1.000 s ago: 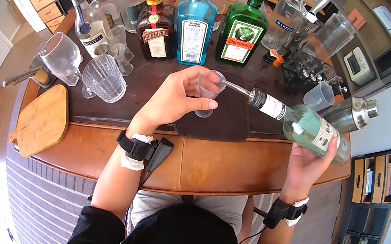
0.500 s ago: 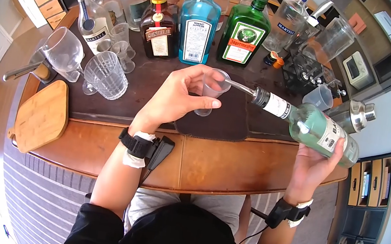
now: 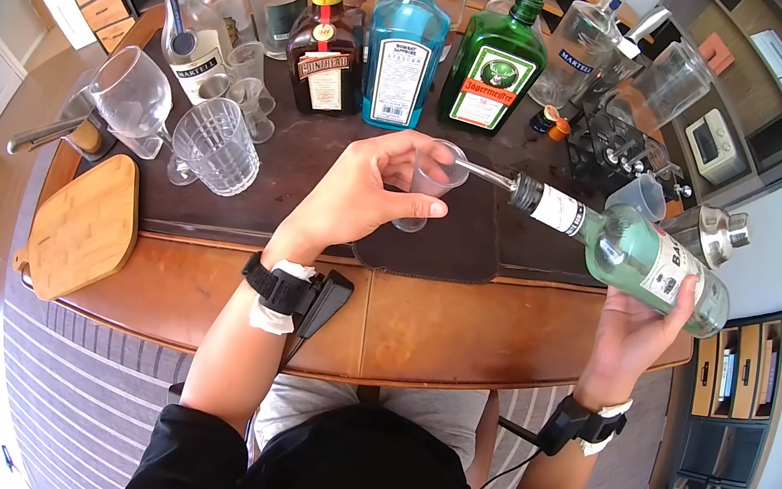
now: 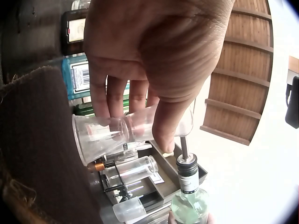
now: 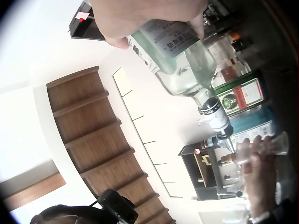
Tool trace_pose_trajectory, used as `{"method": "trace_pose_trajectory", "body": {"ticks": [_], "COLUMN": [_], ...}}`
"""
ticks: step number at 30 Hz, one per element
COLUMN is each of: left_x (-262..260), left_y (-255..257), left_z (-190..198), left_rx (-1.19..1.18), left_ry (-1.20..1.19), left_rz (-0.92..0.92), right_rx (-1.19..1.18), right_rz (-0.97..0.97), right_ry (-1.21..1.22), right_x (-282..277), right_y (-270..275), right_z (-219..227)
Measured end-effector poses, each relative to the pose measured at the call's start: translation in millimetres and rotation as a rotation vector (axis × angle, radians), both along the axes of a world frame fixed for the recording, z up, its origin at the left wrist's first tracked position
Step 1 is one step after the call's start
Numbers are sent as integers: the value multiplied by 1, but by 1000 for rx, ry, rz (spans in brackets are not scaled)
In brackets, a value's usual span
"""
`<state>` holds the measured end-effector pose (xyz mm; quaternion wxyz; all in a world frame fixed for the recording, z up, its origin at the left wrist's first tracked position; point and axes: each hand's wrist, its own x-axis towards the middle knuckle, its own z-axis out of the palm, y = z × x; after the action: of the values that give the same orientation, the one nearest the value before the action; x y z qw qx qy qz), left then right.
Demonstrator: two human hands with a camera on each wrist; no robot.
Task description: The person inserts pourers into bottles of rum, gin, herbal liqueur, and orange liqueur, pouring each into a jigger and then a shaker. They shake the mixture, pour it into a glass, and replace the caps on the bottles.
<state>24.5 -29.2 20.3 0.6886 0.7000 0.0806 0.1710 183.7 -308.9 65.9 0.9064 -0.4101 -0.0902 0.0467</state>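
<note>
My left hand (image 3: pixel 368 196) grips a small clear plastic cup (image 3: pixel 432 185) that stands on a dark brown mat (image 3: pixel 457 244); thumb and fingers wrap its sides (image 4: pixel 131 133). My right hand (image 3: pixel 636 327) holds a pale green bottle (image 3: pixel 637 256) tilted nearly level, its metal pour spout (image 3: pixel 487 174) reaching over the cup's rim. The left wrist view shows the spout (image 4: pixel 183 145) and the bottle neck (image 4: pixel 189 179) next to the cup. In the right wrist view the bottle (image 5: pixel 180 56) slopes down toward the cup (image 5: pixel 264 147). Liquid flow is too fine to see.
Behind the mat stands a row of bottles: a brown one (image 3: pixel 326 53), a blue one (image 3: pixel 406 44), a green one (image 3: pixel 493 68) and clear ones (image 3: pixel 184 37). Glasses (image 3: pixel 213 147) stand at left, a wooden board (image 3: pixel 83 224) at the counter edge, a steel shaker (image 3: pixel 716 233) and plastic cup (image 3: pixel 641 194) at right.
The bottle's base has risen a little and shifted right in my right hand, so it tilts more steeply. The left hand and cup have stayed in place.
</note>
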Motion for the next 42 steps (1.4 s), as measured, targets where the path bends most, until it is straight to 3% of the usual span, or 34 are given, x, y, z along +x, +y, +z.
{"method": "trace_pose_trajectory", "body": {"ticks": [42], "left_x": [1], "left_y": [1], "left_z": [-3], "left_rx": [71], "left_ry": [9], "left_rz": [7], "right_rx": [9], "right_rz": [2], "right_ry": [-40], "right_x": [3], "right_y": [-6], "right_z": [6]}}
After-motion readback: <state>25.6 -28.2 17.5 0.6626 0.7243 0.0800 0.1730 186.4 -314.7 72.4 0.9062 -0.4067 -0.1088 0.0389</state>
